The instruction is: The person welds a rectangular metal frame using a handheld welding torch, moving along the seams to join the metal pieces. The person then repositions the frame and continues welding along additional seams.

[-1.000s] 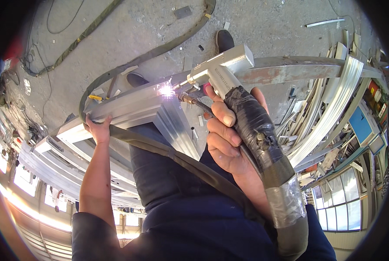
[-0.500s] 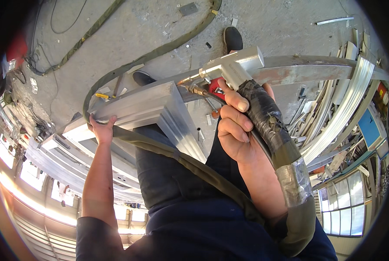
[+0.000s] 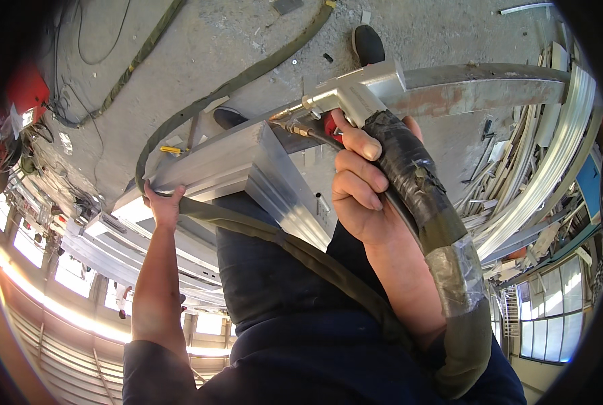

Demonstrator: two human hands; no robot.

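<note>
My right hand (image 3: 365, 179) is closed round the black-taped handle of a handheld welding gun (image 3: 355, 98). The gun has a silver T-shaped head, and its thin copper-coloured nozzle points left at the upper corner of a mitred aluminium frame (image 3: 227, 152). I cannot tell whether the tip touches the metal. A brass-ended wire feed tube (image 3: 301, 128) runs beneath the nozzle. My left hand (image 3: 164, 204) grips the olive sleeved hose (image 3: 247, 228) beside the frame's left part. From there the hose crosses my lap toward the gun's handle.
A curved steel beam (image 3: 483, 94) extends right behind the gun. Long metal profiles (image 3: 564, 162) and offcuts are heaped at right. On the floor lie the looping hose, a yellow-handled tool (image 3: 171, 149) and scraps. A red machine (image 3: 28, 91) stands far left.
The view has shifted slightly, so the frame and my left hand appear a little further right. Both hands keep their holds, and the gun's nozzle stays near the frame's corner.
</note>
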